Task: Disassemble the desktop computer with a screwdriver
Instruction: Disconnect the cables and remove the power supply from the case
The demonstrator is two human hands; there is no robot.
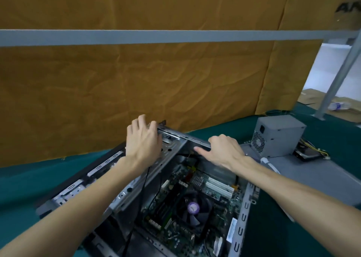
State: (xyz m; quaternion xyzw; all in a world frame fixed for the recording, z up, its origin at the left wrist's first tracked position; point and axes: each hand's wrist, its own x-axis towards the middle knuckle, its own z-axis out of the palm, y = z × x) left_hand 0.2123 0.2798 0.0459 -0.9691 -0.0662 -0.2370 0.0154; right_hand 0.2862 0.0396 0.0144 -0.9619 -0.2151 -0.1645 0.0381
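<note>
Both hands on the open case

Left hand (143, 139) and right hand (224, 149) have fingers curled over the computer case (243, 213) top rail at 12 o'clock.

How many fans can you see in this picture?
2. One fan with a purple hub sits on the motherboard inside the open case. Another fan shows behind the grille of the removed power supply. Others may be hidden.

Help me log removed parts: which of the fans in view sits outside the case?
The fan behind the grille of the grey power supply, standing on the side panel; the purple-hubbed CPU fan is inside the case.
</note>
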